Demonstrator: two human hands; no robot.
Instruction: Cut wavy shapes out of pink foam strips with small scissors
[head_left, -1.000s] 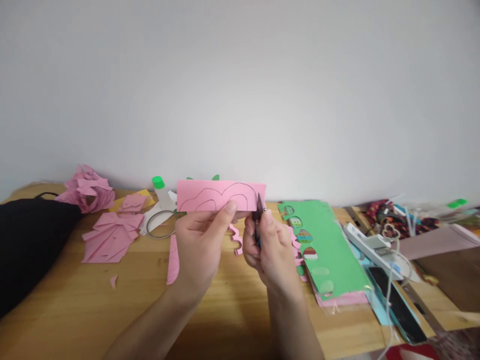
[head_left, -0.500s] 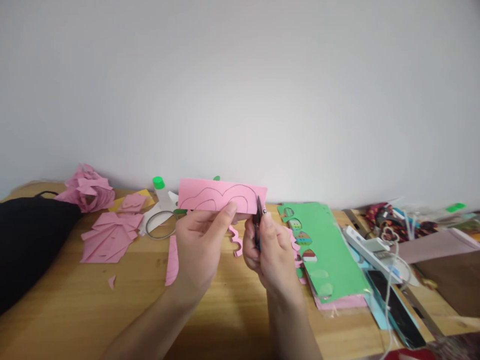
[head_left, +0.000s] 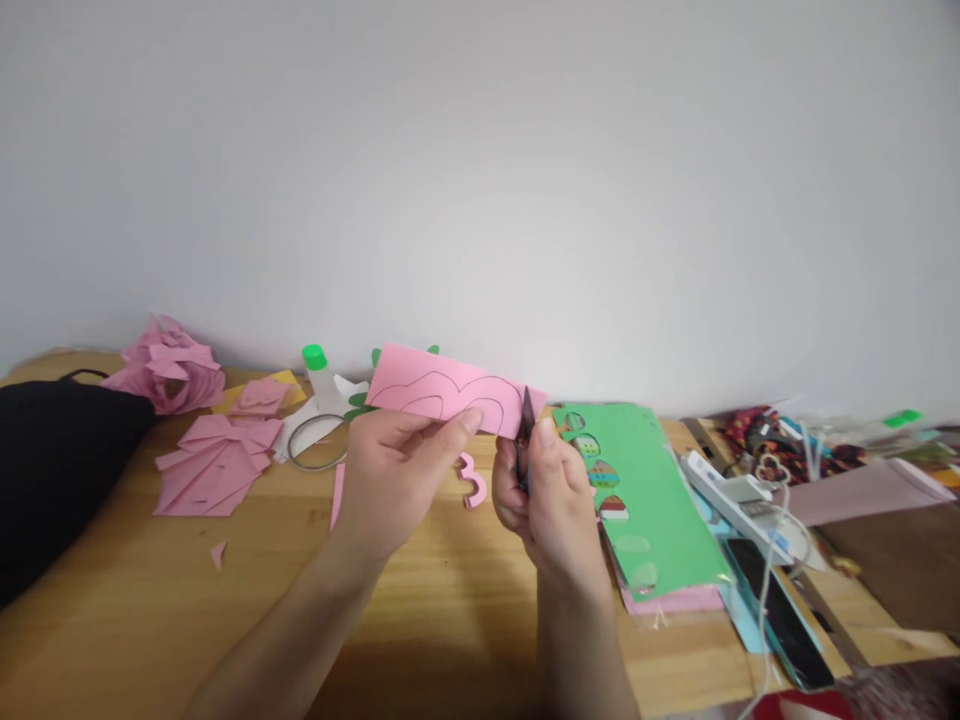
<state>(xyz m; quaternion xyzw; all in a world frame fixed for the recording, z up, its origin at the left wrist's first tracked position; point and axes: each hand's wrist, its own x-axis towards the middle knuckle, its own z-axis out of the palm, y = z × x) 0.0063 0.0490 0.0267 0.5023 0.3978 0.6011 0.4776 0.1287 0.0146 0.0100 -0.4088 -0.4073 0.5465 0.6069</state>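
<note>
My left hand (head_left: 401, 480) pinches the lower edge of a pink paper strip (head_left: 409, 375), thumb in front. Curved dark lines are drawn along the strip, which tilts down to the right. Closed around the handles of a pair of scissors (head_left: 527, 415) is my right hand (head_left: 551, 500). The dark blades cross the strip near its right end. Below the strip, a wavy pink paper cutout (head_left: 472, 482) lies on the wooden table (head_left: 450, 620). Part of another pink piece shows behind my left wrist.
To the left are folded pink papers (head_left: 217, 465), a tape roll (head_left: 319, 442), a glue stick (head_left: 321, 380) and a black bag (head_left: 67, 470). On the right lie a green sheet (head_left: 652, 500), a power strip (head_left: 735, 505) with a white cable and a phone (head_left: 780, 610).
The strip has tipped, its right end now lower, and moved slightly right. My right hand and the scissors have shifted a little to the right with it.
</note>
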